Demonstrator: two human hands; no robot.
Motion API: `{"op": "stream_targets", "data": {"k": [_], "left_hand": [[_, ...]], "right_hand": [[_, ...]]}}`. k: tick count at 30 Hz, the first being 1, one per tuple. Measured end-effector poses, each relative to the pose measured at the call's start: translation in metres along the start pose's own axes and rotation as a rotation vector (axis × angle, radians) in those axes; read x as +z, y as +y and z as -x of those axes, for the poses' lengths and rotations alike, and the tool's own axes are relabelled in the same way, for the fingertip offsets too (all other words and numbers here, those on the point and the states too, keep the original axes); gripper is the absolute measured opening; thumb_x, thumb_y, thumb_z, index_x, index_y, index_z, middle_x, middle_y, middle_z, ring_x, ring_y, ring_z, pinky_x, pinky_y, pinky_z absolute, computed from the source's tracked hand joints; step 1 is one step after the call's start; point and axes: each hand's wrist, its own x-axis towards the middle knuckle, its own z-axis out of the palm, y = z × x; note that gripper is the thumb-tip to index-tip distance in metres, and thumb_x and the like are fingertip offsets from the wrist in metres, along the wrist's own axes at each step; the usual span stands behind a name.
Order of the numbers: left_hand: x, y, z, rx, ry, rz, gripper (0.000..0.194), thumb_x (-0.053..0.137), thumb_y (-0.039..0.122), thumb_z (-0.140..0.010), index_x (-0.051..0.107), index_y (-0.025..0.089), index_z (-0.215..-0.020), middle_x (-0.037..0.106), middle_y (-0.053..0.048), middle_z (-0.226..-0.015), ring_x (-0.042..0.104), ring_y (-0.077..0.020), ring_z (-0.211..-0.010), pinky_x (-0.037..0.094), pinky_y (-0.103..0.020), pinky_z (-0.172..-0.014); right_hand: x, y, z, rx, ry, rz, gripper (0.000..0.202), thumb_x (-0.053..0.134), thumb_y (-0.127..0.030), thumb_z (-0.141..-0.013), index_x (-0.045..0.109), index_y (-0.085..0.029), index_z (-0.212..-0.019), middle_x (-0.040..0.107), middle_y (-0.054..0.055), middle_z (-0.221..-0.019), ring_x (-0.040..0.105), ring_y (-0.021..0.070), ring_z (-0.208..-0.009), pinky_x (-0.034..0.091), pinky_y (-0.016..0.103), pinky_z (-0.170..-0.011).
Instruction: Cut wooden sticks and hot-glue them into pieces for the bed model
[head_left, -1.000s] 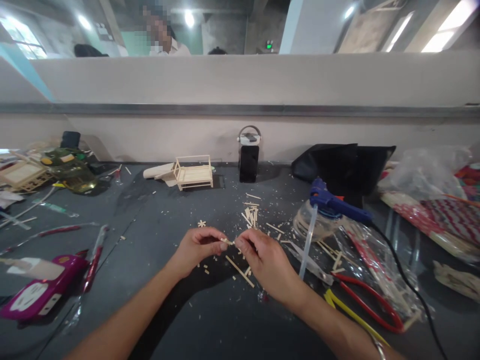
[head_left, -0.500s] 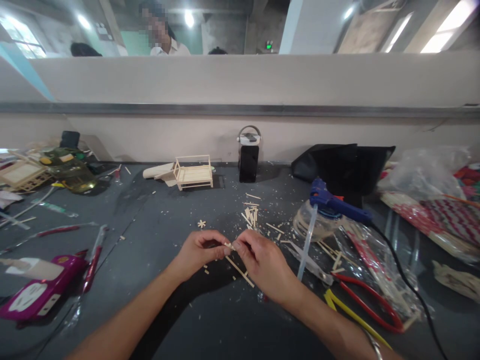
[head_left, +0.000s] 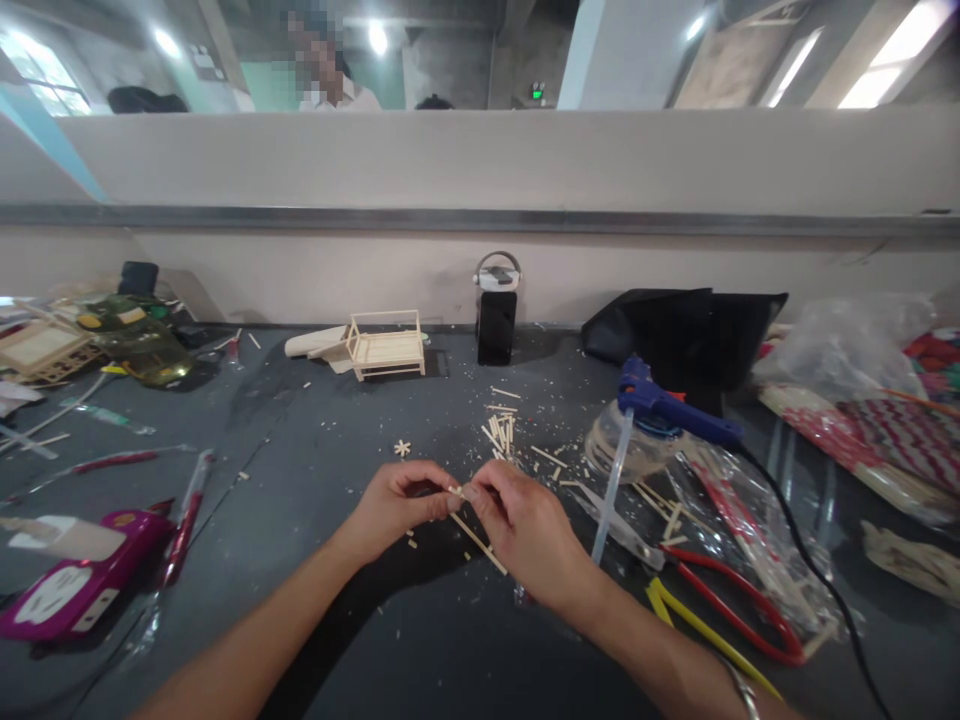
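Note:
My left hand and my right hand meet over the table, both closed in a pinch. Between their fingertips is a small cluster of pale wooden pieces, partly hidden by the fingers. Below them a thin wooden stick lies slanted, one end near my right hand. Just beyond my left hand rests a small star-shaped piece made of short sticks. A pile of cut sticks lies past my right hand, with crumbs of wood scattered around.
A small wooden bed-like frame and a lantern with a dark phone stand at the back. Right are a blue glue gun, red-handled pliers and bagged sticks. Left lie a purple device and a green bottle.
Both hands stay nearly in place, still pinching the small wooden pieces; the fingertips have shifted only slightly. The table things have not moved.

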Motion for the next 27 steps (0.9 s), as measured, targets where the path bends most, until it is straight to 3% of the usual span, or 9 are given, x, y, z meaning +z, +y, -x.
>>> {"op": "stream_targets", "data": {"k": [22, 27], "left_hand": [[-0.0007, -0.0004, 0.0003, -0.001, 0.04, 0.051, 0.014, 0.081, 0.026, -0.065, 0.073, 0.017, -0.072, 0.064, 0.002, -0.062, 0.053, -0.0085, -0.056, 0.043, -0.021, -0.057], [-0.0014, -0.0024, -0.0005, -0.014, 0.074, 0.082, 0.015, 0.082, 0.026, -0.063, 0.074, 0.017, -0.073, 0.067, 0.001, -0.064, 0.055, -0.0088, -0.056, 0.045, -0.022, -0.058]], "right_hand": [[0.0037, 0.0022, 0.0004, 0.006, 0.079, -0.035, 0.028, 0.043, -0.034, -0.098, 0.055, -0.021, -0.076, 0.059, 0.0, -0.072, 0.056, 0.0148, -0.065, 0.038, 0.026, -0.06], [0.0038, 0.003, -0.0006, 0.002, 0.134, -0.151, 0.012, 0.054, -0.029, -0.091, 0.06, -0.021, -0.084, 0.063, 0.001, -0.079, 0.059, 0.0148, -0.07, 0.043, 0.026, -0.063]]}}
